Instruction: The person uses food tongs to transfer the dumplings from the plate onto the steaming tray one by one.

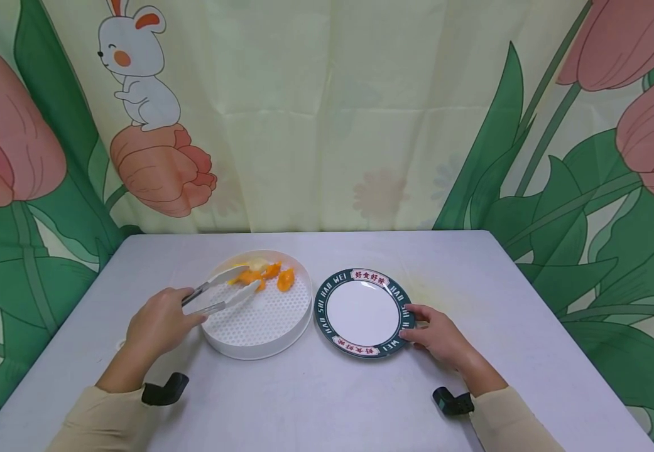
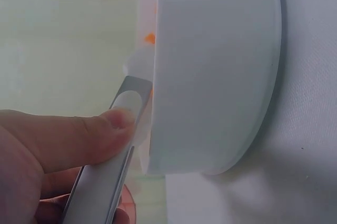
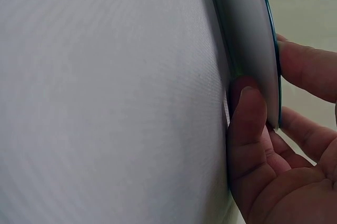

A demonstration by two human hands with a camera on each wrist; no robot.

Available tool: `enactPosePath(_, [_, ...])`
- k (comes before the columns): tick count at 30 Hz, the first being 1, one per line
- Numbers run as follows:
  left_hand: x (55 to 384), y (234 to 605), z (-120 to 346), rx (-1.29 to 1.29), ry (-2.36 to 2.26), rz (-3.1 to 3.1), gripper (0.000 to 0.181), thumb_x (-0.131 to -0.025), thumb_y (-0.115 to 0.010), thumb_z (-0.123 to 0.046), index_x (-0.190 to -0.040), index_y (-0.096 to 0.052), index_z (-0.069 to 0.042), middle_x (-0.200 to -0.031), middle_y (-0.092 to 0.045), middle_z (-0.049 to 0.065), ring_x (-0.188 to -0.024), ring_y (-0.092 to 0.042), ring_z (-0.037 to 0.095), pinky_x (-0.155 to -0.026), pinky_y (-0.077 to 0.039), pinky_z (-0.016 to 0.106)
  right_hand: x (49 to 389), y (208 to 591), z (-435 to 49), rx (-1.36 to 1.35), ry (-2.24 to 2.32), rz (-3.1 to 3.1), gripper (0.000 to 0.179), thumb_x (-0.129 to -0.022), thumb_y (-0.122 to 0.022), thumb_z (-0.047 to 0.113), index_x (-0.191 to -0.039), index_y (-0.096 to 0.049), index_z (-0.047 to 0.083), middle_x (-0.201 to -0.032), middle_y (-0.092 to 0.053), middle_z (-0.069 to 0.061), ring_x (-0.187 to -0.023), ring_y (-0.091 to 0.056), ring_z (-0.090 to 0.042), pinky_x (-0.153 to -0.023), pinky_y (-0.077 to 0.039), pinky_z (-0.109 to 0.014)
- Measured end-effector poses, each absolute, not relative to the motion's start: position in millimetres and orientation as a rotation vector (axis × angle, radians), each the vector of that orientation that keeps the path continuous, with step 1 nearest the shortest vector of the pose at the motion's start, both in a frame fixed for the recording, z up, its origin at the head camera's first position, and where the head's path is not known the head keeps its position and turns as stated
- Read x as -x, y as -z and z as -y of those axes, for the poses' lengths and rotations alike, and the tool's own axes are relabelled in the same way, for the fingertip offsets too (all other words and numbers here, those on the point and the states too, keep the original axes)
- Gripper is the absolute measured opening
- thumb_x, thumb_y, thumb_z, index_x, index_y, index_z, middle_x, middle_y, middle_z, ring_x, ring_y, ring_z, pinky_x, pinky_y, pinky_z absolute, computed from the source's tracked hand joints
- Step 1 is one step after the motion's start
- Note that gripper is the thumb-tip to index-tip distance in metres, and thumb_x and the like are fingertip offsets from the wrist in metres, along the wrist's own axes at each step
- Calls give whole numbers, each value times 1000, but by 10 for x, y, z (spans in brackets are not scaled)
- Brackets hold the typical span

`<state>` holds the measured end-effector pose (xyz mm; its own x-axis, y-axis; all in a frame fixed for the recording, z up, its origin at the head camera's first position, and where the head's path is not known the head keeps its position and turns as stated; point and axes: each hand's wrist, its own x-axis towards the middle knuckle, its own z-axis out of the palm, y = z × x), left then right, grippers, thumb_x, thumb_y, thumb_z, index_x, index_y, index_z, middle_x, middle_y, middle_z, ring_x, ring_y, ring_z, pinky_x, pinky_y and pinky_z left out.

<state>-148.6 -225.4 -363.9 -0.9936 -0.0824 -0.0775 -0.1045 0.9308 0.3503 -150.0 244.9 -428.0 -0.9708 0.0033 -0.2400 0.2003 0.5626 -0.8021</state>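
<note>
My left hand holds a pair of metal tongs by the handles, thumb along one arm. In the head view their whitish tips are spread over a cluster of small orange pieces in a round white steamer tray with a dimpled floor. Another orange piece lies just right of the tips, and a pale yellow piece sits behind. On the right, my right hand grips the rim of a round plate, white inside with a dark green lettered border. Fingers show on both faces of that rim.
Both vessels stand side by side on a white-covered table, the plate close to the tray's right wall. Behind the table's far edge hangs a curtain printed with tulips and a rabbit. Black wrist devices sit at both sleeves.
</note>
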Motion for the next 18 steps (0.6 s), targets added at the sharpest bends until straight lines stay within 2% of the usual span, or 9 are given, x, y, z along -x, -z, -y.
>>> enactPosePath(8, [1497,3634,2246,171,-555,-3010,72,-84,-80,-26,-137,-50,12,-122,-54,34,-94,-55,39,-69,-53,46,1498,4262,-2449,-170,1379,-2575,70,-88,-78,18,-148,-45,3,-144,-46,-26,-111,-57,-32,-84,-56,-36])
enactPosePath(15, [1478,3591,2206,193,-550,-3032,79,-83,-82,-31,-139,-47,12,-126,-51,36,-100,-54,43,-75,-55,52,1494,4253,-2453,-160,1373,-2573,70,-89,-78,19,-148,-44,3,-146,-44,-27,-116,-54,-36,-85,-56,-37])
enactPosePath(18, [1456,3557,2166,181,-556,-3054,79,-82,-82,-31,-139,-47,13,-125,-51,35,-101,-54,44,-74,-56,50,1490,4252,-2454,-155,1368,-2574,71,-89,-78,19,-148,-44,2,-147,-43,-28,-117,-53,-37,-85,-56,-37])
